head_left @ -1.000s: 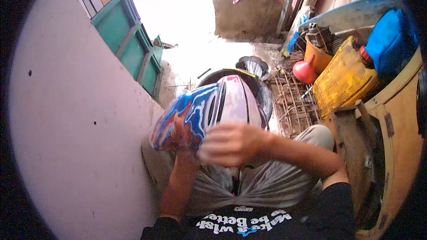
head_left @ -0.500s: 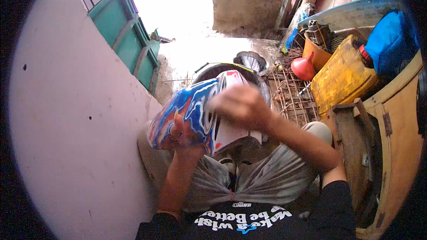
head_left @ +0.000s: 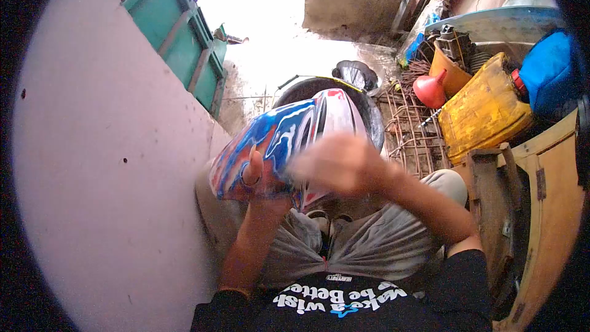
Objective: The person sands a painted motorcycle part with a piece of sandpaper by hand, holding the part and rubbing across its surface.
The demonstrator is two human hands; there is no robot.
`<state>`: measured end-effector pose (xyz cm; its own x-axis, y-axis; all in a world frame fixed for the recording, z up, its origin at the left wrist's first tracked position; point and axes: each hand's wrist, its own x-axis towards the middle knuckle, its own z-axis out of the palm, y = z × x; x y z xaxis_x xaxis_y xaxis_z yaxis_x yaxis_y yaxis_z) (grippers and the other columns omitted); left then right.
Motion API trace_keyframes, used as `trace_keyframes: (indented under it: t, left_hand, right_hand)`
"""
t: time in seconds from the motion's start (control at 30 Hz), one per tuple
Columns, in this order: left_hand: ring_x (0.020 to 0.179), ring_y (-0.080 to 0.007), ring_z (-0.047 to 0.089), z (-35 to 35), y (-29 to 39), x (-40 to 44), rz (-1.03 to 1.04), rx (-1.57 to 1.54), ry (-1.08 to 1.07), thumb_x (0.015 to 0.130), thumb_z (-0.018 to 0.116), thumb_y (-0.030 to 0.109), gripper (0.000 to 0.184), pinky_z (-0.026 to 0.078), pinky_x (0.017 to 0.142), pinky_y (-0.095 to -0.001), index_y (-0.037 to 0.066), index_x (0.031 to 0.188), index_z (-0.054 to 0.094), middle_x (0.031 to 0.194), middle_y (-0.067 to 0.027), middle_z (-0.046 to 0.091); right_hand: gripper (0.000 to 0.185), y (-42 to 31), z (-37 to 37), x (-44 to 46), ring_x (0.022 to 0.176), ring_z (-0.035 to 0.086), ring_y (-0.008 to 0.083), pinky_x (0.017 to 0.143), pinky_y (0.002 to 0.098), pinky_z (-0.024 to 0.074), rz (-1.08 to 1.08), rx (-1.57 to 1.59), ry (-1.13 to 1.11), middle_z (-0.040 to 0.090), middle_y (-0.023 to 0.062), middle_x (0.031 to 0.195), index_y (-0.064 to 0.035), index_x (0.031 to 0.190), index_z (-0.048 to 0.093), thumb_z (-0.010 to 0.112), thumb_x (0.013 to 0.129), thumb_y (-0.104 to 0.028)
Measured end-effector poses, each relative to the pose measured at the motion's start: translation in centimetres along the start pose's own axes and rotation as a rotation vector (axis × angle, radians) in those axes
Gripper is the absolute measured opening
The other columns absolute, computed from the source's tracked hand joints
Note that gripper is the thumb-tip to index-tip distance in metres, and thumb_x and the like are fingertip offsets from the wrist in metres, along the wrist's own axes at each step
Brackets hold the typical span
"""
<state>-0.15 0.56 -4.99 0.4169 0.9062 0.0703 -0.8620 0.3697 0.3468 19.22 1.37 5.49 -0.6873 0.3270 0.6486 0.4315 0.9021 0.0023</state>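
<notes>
A curved, glossy shell painted blue, orange and white point(head_left: 270, 138), perhaps a motorcycle body panel, rests tilted over my lap. At its near left end my left hand point(head_left: 253, 178) grips it, thumb on the painted face and the other fingers out of sight beneath. My right hand point(head_left: 347, 163) is over the shell's lower right part, its fingers curled and smeared by motion. Whatever is pinched in those fingers cannot be made out. Beyond the shell stands a black basin point(head_left: 298, 91), partly covered by it.
A white wall point(head_left: 110, 166) closes off the left, with a green panel point(head_left: 172, 34) beyond. To the right are a rusty wire grid point(head_left: 409, 132), a red funnel point(head_left: 429, 90), a yellow jerrycan point(head_left: 485, 107) and a wooden frame point(head_left: 550, 209). A dark plastic-lined pot point(head_left: 356, 75) stands behind the basin.
The view has tilted down a little, shifting the surroundings. My right hand has moved slightly lower along the shell, still blurred. My left hand keeps its hold.
</notes>
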Motion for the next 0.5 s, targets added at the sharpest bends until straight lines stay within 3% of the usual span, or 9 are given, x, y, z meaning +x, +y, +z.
trace_keyframes:
  t: [0.03,0.07,0.1,0.17,0.23,0.3,0.37,0.47,0.5]
  left_hand:
    - [0.129,-0.0302,0.059,0.3,-0.1,0.0,0.014,0.011,0.008,0.092,0.057,0.069,0.090,0.049,0.108,-0.0483,0.007,0.154,0.038,0.146,-0.0138,0.056]
    - [0.129,-0.0306,0.059,0.5,-0.3,0.0,0.029,0.022,0.017,0.092,0.058,0.069,0.091,0.049,0.108,-0.0482,0.006,0.154,0.037,0.146,-0.0147,0.055]
    - [0.129,-0.0312,0.059,2.1,-0.1,0.0,0.061,0.040,0.001,0.091,0.059,0.069,0.093,0.049,0.108,-0.0482,0.004,0.154,0.036,0.146,-0.0163,0.055]
    - [0.129,-0.0324,0.059,3.2,0.5,0.4,0.097,0.054,-0.065,0.089,0.062,0.069,0.097,0.049,0.109,-0.0480,0.002,0.154,0.035,0.146,-0.0187,0.054]
    - [0.129,-0.0334,0.058,2.6,0.8,0.6,0.105,0.033,-0.153,0.088,0.064,0.069,0.100,0.048,0.109,-0.0478,0.000,0.154,0.034,0.146,-0.0203,0.053]
    - [0.129,-0.0333,0.058,3.0,1.2,0.1,0.090,0.021,-0.103,0.088,0.065,0.068,0.099,0.048,0.109,-0.0476,0.000,0.154,0.034,0.146,-0.0202,0.054]
    - [0.129,-0.0332,0.058,4.1,1.4,-0.3,0.078,-0.002,-0.061,0.088,0.066,0.066,0.098,0.048,0.109,-0.0474,0.000,0.153,0.034,0.146,-0.0202,0.054]
    - [0.128,-0.0336,0.058,4.1,1.2,-0.1,0.082,-0.006,-0.061,0.093,0.057,0.066,0.091,0.049,0.108,-0.0485,0.001,0.153,0.036,0.145,-0.0189,0.054]
    - [0.127,-0.0337,0.058,3.8,1.2,-0.1,0.088,-0.009,-0.071,0.094,0.054,0.066,0.089,0.049,0.108,-0.0488,0.001,0.153,0.037,0.145,-0.0185,0.054]
  right_hand:
    - [0.019,2.8,-0.2,-0.8,0.089,0.070,0.0216,0.081,0.0385,0.0581,0.167,-0.087,-0.073,0.071,0.0059,0.096,-0.0132,0.103,0.073,0.071,0.085,-0.017]
    - [0.019,4.8,-0.6,-0.7,0.086,0.070,0.0234,0.075,0.0397,0.0563,0.262,-0.147,0.042,0.071,0.0057,0.096,-0.0133,0.105,0.073,0.070,0.086,-0.017]
    - [0.021,5.1,-1.0,-1.0,0.086,0.070,0.0225,0.074,0.0393,0.0564,0.278,-0.178,-0.019,0.071,0.0055,0.096,-0.0123,0.106,0.073,0.070,0.086,-0.017]
    - [0.022,1.5,0.2,-0.9,0.090,0.070,0.0211,0.080,0.0383,0.0582,0.167,-0.103,-0.022,0.071,0.0047,0.097,-0.0111,0.108,0.072,0.069,0.086,-0.017]
    - [0.023,-2.4,0.8,0.0,0.094,0.070,0.0194,0.084,0.0368,0.0590,-0.126,0.080,-0.009,0.070,0.0000,0.098,-0.0126,0.110,0.072,0.066,0.088,-0.017]
    - [0.023,-1.0,0.3,-0.2,0.091,0.071,0.0206,0.082,0.0366,0.0593,-0.086,0.061,-0.012,0.071,0.0031,0.097,-0.0122,0.108,0.072,0.069,0.086,-0.018]
    - [0.022,3.5,-1.2,-0.2,0.087,0.072,0.0224,0.078,0.0359,0.0594,0.213,-0.057,-0.095,0.072,0.0061,0.095,-0.0125,0.106,0.072,0.071,0.085,-0.019]
    - [0.012,3.0,0.0,-0.7,0.084,0.072,0.0191,0.078,0.0364,0.0597,0.178,-0.174,-0.011,0.074,0.0027,0.093,-0.0158,0.096,0.074,0.071,0.085,-0.019]
    - [0.011,0.5,1.4,-0.7,0.085,0.072,0.0167,0.079,0.0364,0.0599,0.033,-0.088,0.097,0.074,0.0012,0.095,-0.0164,0.095,0.074,0.071,0.085,-0.020]
